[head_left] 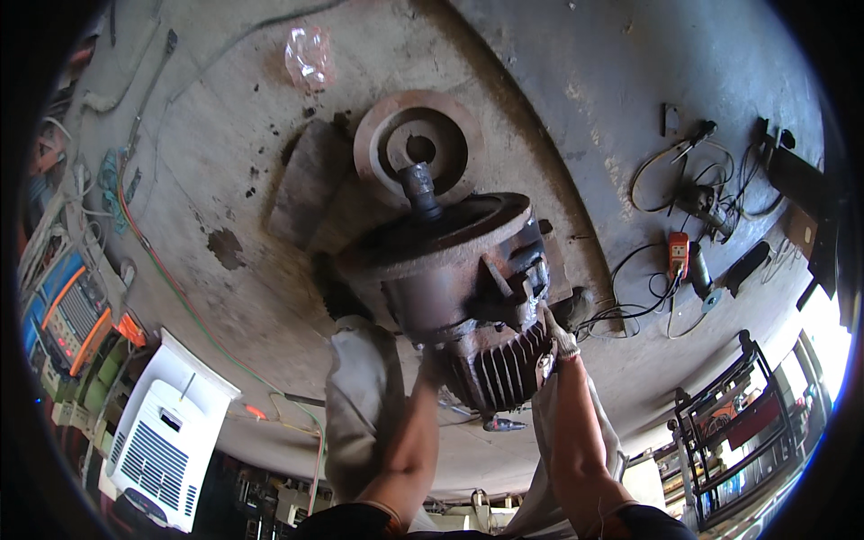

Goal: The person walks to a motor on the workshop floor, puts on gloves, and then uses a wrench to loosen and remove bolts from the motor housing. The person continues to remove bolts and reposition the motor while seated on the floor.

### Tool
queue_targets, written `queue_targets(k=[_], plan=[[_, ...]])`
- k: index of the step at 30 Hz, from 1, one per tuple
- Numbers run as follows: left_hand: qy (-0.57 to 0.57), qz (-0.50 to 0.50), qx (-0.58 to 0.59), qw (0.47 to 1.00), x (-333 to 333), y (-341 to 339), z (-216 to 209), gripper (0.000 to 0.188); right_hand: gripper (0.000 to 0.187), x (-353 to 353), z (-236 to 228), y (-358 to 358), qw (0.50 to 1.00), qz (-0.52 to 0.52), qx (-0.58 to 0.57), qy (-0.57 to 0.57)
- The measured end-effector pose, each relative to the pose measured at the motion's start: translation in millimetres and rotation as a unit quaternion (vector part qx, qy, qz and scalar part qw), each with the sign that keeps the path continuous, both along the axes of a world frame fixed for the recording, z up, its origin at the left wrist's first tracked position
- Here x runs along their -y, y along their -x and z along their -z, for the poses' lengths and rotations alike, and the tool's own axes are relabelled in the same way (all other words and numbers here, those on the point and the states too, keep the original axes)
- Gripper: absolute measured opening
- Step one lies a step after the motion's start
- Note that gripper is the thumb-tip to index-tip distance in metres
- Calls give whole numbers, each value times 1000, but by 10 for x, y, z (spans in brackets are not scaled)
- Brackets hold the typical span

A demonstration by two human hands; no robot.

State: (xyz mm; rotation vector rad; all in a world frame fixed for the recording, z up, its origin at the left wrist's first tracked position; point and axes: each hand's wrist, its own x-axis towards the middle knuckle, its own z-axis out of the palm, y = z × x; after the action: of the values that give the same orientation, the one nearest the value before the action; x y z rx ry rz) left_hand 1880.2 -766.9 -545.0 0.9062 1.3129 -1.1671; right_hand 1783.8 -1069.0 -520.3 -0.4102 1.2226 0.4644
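Observation:
A large rusty electric motor (423, 310) with a round flange and cooling fins is between my arms, in front of my legs. Its shaft (418, 189) points away from me and overlaps the near rim of a rusty ring-shaped wheel (367, 148) with a round bore; I cannot tell if they touch. My right hand (560, 337), in a pale glove, grips the motor's right side by the fins. At the left side my left hand (431, 367) holds the motor's body, its fingers hidden by the housing.
A flat dark plate (310, 180) lies left of the wheel, and a crumpled clear plastic bag (309, 58) farther off. Cables, a power tool (706, 209) and an orange socket box (678, 252) are at right. A white machine cover (162, 441) stands at left, a black metal rack (742, 432) lower right.

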Motion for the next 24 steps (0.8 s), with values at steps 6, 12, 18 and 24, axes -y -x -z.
queue_targets(k=[6,12,18,24], plan=[[193,-99,57,974,151,-539,-605,59,61,127,-565,-339,1000,12,-16,-12],[166,-148,-25,975,451,-978,-892,44,62,227,-870,-536,1000,13,-24,-9],[136,-80,27,987,679,-1039,-1057,47,64,320,-1015,-732,999,-15,-44,-12],[132,-24,58,989,706,-969,-1006,28,66,491,-1095,-820,998,-38,-52,-2]])
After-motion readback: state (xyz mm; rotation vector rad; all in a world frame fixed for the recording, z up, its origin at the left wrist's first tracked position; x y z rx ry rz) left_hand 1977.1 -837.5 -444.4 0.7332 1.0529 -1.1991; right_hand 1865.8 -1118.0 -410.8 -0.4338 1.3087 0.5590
